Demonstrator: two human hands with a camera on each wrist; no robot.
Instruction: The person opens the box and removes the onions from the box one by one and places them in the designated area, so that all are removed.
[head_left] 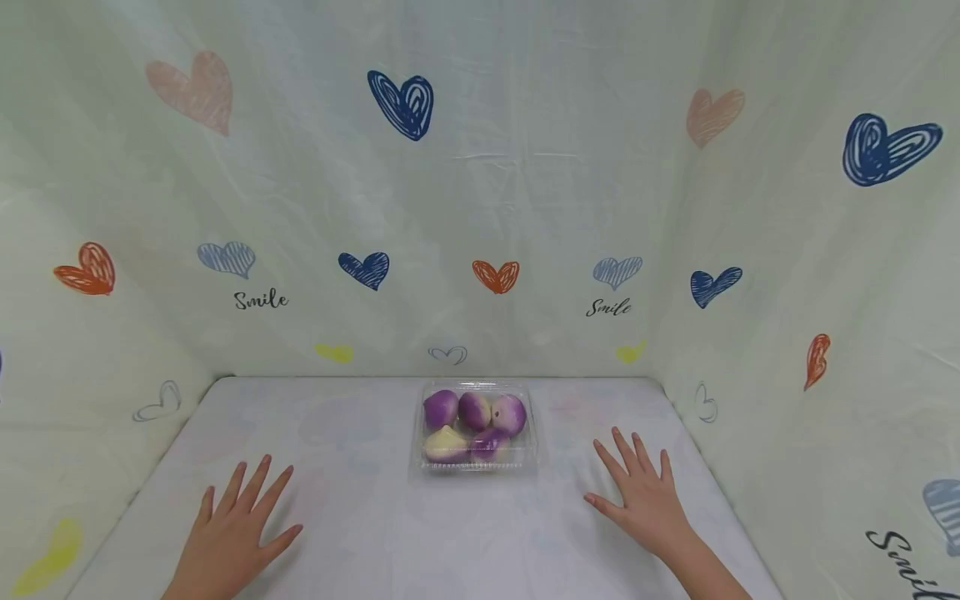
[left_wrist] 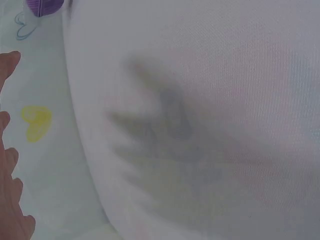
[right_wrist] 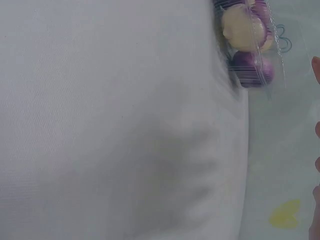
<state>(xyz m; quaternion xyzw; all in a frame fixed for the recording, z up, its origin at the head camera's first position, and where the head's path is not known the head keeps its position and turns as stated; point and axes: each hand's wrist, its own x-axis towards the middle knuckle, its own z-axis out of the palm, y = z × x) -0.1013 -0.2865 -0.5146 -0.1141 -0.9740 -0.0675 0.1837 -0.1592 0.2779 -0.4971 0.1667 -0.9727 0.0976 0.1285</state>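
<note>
A clear plastic clamshell box [head_left: 474, 467] lies on the white-covered table, towards its back edge and midway between the hands. Inside are several purple-and-white turnips [head_left: 474, 411], one showing mostly its pale side. To the left, my left hand [head_left: 232, 525] spreads its fingers above the cloth and holds nothing. On the other side my right hand [head_left: 641, 500] has its fingers fanned out too, apart from the box. In the right wrist view part of the box with turnips [right_wrist: 244, 30] shows at the top, and the right fingertips [right_wrist: 317, 129] appear at the edge.
Behind the table [head_left: 465, 533] hangs a pale curtain [head_left: 525, 192] printed with hearts and the word Smile. It also rises along the left and right sides. Shadows of the hands fall on the cloth in both wrist views.
</note>
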